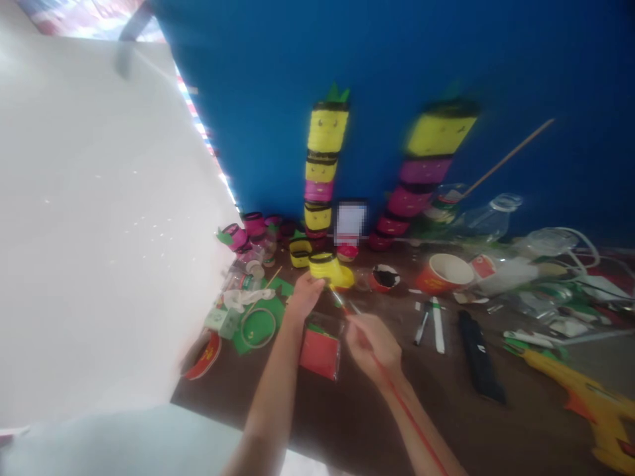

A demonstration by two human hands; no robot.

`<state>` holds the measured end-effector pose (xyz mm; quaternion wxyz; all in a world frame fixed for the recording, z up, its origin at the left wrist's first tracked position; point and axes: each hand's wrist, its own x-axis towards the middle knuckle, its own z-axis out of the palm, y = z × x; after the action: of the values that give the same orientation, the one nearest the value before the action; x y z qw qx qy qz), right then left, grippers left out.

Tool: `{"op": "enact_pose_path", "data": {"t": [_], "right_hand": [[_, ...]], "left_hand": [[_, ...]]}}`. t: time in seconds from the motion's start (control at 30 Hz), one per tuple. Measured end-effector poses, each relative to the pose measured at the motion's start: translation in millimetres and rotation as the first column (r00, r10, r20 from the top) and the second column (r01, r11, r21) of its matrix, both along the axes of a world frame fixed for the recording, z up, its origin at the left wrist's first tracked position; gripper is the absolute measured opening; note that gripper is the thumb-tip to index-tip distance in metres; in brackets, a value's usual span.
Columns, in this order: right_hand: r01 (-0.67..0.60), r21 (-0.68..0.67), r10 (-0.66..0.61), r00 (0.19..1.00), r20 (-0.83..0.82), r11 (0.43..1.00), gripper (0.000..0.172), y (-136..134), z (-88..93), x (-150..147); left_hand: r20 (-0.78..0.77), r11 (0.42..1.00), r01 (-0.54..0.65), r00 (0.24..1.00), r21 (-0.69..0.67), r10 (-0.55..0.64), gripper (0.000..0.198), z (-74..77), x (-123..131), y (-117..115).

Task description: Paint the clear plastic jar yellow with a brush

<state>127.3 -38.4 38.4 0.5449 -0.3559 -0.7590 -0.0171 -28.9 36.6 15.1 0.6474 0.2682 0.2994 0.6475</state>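
Note:
My left hand (306, 294) is closed on the lower edge of a yellow cut-bottle cup (323, 267), which looks like the painted pieces around it. My right hand (373, 342) grips a paintbrush with a long red handle (411, 418). The brush's tip reaches up toward the cup's lower side; I cannot tell whether they touch. Just right of the cup, partly behind it, is a yellow paint-coloured container (346, 277). A small red tub with black paint inside (385, 277) stands further right. Between my forearms lies a red packet (321, 353) in clear plastic.
Two stacks of painted cups, a yellow-topped one (320, 173) and a leaning magenta one (411, 200), stand against the blue wall. A paper cup (445, 274), a black pouch (480, 357) and a yellow glue gun (575, 390) lie right. Green sheets (270, 340) and a tape roll (258, 328) lie left.

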Motion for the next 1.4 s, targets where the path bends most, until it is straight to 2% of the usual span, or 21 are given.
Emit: {"op": "enact_pose_path", "data": {"t": [0.2, 0.63, 1.1, 1.4], "right_hand": [[0.017, 0.032, -0.016, 0.999, -0.033, 0.999, 0.021, -0.5, -1.0, 0.4], [0.015, 0.010, -0.014, 0.999, -0.033, 1.000, 0.022, 0.3, -0.6, 0.4], [0.008, 0.007, -0.008, 0.999, -0.034, 1.000, 0.021, -0.9, -1.7, -0.1], [0.010, 0.016, -0.010, 0.999, -0.034, 1.000, 0.026, -0.3, 0.7, -0.3]], "left_hand": [[-0.007, 1.000, 0.006, 1.000, 0.009, -0.006, 0.043, 2.4, 0.7, -0.3], [-0.013, 0.999, 0.018, 1.000, 0.045, -0.018, 0.040, 0.5, 0.1, -0.2], [-0.048, 0.999, 0.025, 0.999, 0.034, -0.023, 0.047, -3.4, 0.1, 1.7], [-0.053, 0.999, 0.022, 0.998, 0.038, -0.020, 0.045, -5.7, -0.3, 1.3]]}}
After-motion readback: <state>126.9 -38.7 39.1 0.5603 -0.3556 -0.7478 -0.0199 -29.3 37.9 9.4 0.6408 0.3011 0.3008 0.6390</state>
